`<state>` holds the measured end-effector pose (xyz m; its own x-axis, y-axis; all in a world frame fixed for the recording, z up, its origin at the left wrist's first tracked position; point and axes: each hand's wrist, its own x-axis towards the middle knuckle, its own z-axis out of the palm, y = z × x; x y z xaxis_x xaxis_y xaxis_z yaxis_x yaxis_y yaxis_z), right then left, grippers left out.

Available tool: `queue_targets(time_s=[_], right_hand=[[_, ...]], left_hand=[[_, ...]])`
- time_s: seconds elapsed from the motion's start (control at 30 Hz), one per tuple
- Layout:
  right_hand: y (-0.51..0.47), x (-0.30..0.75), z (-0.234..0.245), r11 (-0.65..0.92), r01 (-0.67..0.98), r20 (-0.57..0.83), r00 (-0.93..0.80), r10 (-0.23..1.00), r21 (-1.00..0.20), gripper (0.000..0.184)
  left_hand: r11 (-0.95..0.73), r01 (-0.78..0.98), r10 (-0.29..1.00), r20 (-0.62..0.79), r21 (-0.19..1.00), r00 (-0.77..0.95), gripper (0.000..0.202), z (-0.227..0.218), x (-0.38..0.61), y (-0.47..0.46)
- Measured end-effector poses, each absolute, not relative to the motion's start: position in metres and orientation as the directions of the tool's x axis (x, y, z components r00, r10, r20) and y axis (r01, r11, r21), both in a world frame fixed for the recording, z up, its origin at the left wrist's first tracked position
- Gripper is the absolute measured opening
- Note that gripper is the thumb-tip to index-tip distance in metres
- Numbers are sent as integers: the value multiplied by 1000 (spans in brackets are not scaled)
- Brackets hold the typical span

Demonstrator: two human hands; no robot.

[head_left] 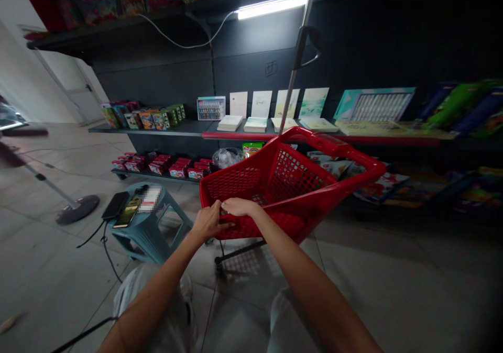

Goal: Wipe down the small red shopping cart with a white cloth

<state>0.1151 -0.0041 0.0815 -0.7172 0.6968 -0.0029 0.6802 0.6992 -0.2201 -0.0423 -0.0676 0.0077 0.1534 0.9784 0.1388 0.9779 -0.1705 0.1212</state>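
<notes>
A red plastic shopping cart (pixel 239 183) with perforated walls stands in front of me, its handle toward the right. My left hand (pixel 208 223) is closed over the cart's near rim, close to its left end, with the thumb along the outer wall. Right beside it, my right hand (pixel 238 207) rests over the same rim with bent fingers, partly hidden behind the edge. The two hands nearly touch. No goods show in the visible part of the basket.
A blue-grey stool (pixel 143 232) at left carries a phone (pixel 128 212), a black box (pixel 115 205) and cables. Behind the cart run shelves with books (pixel 230 122) and small boxes (pixel 159 119). A metal pole (pixel 293 80) rises behind the cart; a round stand base (pixel 78 209) sits far left.
</notes>
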Motion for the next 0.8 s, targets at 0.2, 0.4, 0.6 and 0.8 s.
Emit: queue_targets(time_s=[0.2, 0.4, 0.6, 0.8], right_hand=[[-5, 133, 73, 647, 739, -151, -672, 725, -188, 47], [3, 204, 85, 544, 831, 52, -542, 839, -117, 37], [11, 299, 90, 434, 897, 448, -356, 820, -81, 21], [-6, 326, 75, 362, 932, 631, -286, 721, 10, 20]], left_hand=[[-210, 968, 973, 125, 135, 194, 52, 14, -38, -70], [-257, 959, 958, 161, 119, 237, 52, 12, -41, -70], [-277, 953, 937, 253, 123, 240, 33, 5, -53, -61], [-324, 931, 884, 406, 170, 234, 27, -6, -49, -56]])
